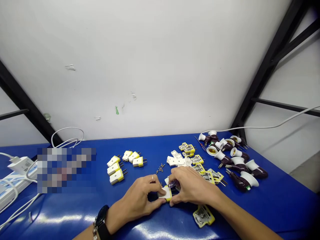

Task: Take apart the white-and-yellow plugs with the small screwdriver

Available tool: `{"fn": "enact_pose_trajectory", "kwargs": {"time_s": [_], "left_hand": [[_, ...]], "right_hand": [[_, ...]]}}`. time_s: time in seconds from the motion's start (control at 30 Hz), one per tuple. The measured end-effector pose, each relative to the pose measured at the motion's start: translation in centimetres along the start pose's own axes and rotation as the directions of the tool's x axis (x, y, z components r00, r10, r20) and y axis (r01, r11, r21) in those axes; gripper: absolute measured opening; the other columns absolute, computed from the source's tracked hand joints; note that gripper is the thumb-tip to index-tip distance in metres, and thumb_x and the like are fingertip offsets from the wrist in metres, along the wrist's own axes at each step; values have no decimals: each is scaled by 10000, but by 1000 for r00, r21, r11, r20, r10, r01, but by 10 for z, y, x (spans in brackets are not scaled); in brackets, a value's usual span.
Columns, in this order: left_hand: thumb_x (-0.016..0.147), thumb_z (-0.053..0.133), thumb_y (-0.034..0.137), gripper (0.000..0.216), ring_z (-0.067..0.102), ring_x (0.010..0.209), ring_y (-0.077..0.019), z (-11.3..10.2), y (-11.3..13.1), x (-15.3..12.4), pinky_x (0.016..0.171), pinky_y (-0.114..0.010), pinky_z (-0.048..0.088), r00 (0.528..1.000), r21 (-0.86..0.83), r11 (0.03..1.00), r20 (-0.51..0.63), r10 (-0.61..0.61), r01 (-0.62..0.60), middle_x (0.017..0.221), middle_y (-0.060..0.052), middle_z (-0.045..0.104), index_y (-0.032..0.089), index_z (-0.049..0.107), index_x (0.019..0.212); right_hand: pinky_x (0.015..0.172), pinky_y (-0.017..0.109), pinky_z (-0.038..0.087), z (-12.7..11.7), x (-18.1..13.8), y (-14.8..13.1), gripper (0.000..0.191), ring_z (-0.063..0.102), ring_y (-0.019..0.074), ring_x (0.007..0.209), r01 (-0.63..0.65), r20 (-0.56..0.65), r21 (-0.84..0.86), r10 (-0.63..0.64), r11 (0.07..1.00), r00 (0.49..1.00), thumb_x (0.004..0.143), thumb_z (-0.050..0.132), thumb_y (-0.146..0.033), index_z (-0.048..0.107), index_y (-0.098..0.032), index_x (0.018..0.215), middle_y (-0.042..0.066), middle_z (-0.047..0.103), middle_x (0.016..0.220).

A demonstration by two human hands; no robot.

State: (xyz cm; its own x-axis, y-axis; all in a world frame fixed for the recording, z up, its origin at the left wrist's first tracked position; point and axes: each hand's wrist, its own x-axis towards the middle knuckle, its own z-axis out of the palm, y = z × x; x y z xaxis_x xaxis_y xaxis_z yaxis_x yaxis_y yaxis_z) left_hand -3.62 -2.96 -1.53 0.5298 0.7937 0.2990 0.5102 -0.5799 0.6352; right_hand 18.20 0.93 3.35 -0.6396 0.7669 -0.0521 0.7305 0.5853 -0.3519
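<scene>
My left hand (pixel 146 195) pinches a white plug with a yellow edge (pixel 165 193) between thumb and fingers, just above the blue table. My right hand (pixel 186 186) is closed at the pin side of that plug, its thumb close to the yellow edge. Under its curled fingers shows the translucent handle of what looks like a screwdriver (pixel 172 184); most of it is hidden. Small loose screws (pixel 160 168) lie beyond my hands. An opened yellow plug half (pixel 203 216), inside facing up, lies below my right wrist.
Closed plugs (pixel 116 176) lie in two groups at left. White covers (pixel 176 161) and opened yellow halves (pixel 197 159) crowd the right. Farther right are several dark lamp holders (pixel 238 163) and another screwdriver (pixel 200 144). A power strip (pixel 11 190) with cables and a blurred patch sit left.
</scene>
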Motion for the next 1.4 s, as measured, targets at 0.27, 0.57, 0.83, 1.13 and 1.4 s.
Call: {"fn": "enact_pose_trajectory", "kwargs": {"time_s": [0.27, 0.57, 0.83, 1.13, 1.4], "left_hand": [[832, 717, 261, 166, 634, 907, -219, -8, 9, -1, 815, -306, 480, 1000, 59, 998, 6, -4, 4, 991, -47, 693, 227, 691, 993], [965, 527, 154, 289, 639, 953, -207, -5, -9, 7, 840, -306, 488, 998, 175, 983, -22, -56, 59, 1047, -40, 705, 283, 728, 1127], [934, 559, 146, 223, 655, 921, -206, -7, -8, 8, 809, -291, 480, 996, 217, 973, 24, -88, 81, 991, -37, 707, 248, 749, 994], [944, 516, 130, 165, 626, 842, -193, -2, -5, 9, 718, -277, 424, 989, 284, 953, 71, -130, 105, 957, -32, 674, 214, 657, 940], [1040, 367, 262, 191, 540, 756, -179, -1, -4, 7, 682, -287, 410, 969, 2, 973, -81, -231, 232, 872, -23, 594, 206, 524, 947]], "right_hand": [[731, 304, 441, -2, -3, 2, 610, 638, 261, 871, 7, -44, 120, -2, 993, 999, 505, 943, -518, 738, -213, 992, 48, 704, 940], [647, 275, 448, -19, -1, -3, 334, 564, 163, 712, 234, -503, 585, 122, 776, 855, 983, 546, -463, 693, -189, 863, 20, 621, 796], [478, 238, 415, -15, 3, -1, 409, 499, 116, 538, 303, -532, 750, 265, 587, 804, 931, 591, -574, 705, -181, 936, -11, 540, 698], [430, 210, 501, -7, 8, -7, 406, 645, 153, 615, 309, -420, 870, 249, 385, 872, 896, 640, -579, 663, -177, 947, 4, 579, 739], [492, 276, 599, -2, 10, -9, 395, 696, 202, 705, 301, -388, 892, 231, 338, 892, 902, 630, -581, 662, -189, 944, 31, 623, 792]]}}
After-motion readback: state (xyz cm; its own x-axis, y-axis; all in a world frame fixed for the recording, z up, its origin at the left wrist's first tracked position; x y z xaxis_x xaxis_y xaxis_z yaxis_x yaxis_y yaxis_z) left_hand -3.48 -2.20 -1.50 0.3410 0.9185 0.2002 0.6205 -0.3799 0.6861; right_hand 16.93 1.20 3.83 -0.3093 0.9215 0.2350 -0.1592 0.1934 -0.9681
